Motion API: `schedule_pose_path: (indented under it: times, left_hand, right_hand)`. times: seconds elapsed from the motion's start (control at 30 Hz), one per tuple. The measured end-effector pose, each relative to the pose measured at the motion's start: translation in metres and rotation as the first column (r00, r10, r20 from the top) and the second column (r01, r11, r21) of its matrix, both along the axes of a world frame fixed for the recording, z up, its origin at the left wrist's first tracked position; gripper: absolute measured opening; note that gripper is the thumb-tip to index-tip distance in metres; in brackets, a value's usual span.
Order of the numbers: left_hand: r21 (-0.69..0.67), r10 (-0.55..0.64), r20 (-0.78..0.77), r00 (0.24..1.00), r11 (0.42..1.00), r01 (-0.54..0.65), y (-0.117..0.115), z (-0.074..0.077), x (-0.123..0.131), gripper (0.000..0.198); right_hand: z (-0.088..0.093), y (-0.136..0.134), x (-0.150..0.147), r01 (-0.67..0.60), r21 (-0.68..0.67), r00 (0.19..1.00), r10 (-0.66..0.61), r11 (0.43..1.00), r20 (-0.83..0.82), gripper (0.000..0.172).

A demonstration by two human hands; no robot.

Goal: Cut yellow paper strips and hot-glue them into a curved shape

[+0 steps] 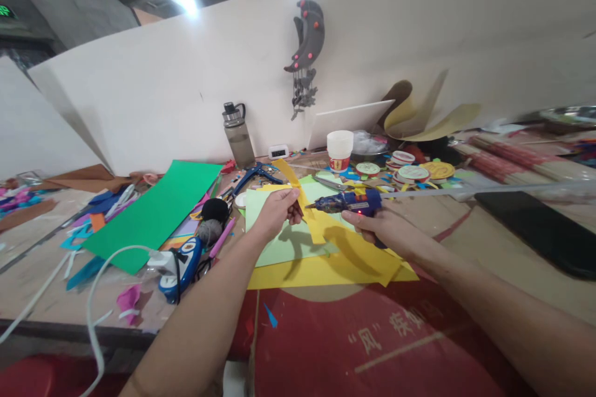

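Observation:
My left hand (278, 208) is closed in a pinch on a yellow paper strip (298, 192) that rises from it and bends down to the right. My right hand (384, 228) grips a blue glue gun (356, 202), its nozzle pointing left at the strip just beside my left fingers. A clear glue stick (465, 190) runs out of the gun's back to the right. Both hands hover over a yellow sheet (344, 263) and a light green sheet (279, 245) on the table.
A large green sheet (153, 214) lies at the left, with a blue-white device (181, 267) and white cable (93, 298) near the front edge. A water bottle (237, 135), paper cup (339, 150), second glue gun (256, 173), round paper discs (414, 172) and a black pad (540, 229) stand behind.

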State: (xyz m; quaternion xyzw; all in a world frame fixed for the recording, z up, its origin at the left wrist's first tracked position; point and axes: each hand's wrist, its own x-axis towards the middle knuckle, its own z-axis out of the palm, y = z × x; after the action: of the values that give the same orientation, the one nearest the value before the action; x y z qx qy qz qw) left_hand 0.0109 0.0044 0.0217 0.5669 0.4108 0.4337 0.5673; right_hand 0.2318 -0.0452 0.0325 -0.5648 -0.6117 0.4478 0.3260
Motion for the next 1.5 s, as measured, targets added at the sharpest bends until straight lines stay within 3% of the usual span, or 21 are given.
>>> schedule_pose_path:
  times: [0.3, 0.53, 0.73, 1.07, 1.5]
  left_hand:
    - [0.024, 0.030, 0.035, 0.999, 0.999, -0.031, 0.006, 0.001, -0.008, 0.038]
    - [-0.013, -0.025, 0.030, 0.999, 1.000, 0.026, 0.000, 0.000, -0.001, 0.037]
    - [-0.028, -0.072, 0.010, 0.997, 0.997, 0.073, -0.003, 0.002, 0.000, 0.037]
    - [0.013, -0.013, 0.052, 0.999, 1.000, 0.013, 0.004, 0.003, -0.008, 0.037]
    - [-0.006, -0.058, 0.066, 0.996, 0.998, 0.058, 0.006, 0.000, -0.007, 0.038]
  right_hand:
    - [0.000, -0.001, 0.002, -0.087, -0.004, 0.996, 0.087, 0.996, 0.034, 0.053]
    - [0.007, -0.003, -0.001, -0.050, -0.004, 0.999, 0.050, 0.999, -0.001, 0.054]
    - [-0.003, 0.002, 0.003, -0.068, 0.002, 0.997, 0.068, 0.998, -0.023, 0.056]
    - [0.014, -0.008, -0.002, -0.068, -0.085, 0.997, 0.066, 0.994, -0.031, 0.053]
    - [0.007, -0.004, 0.000, -0.056, -0.044, 0.993, 0.051, 0.997, -0.111, 0.055]
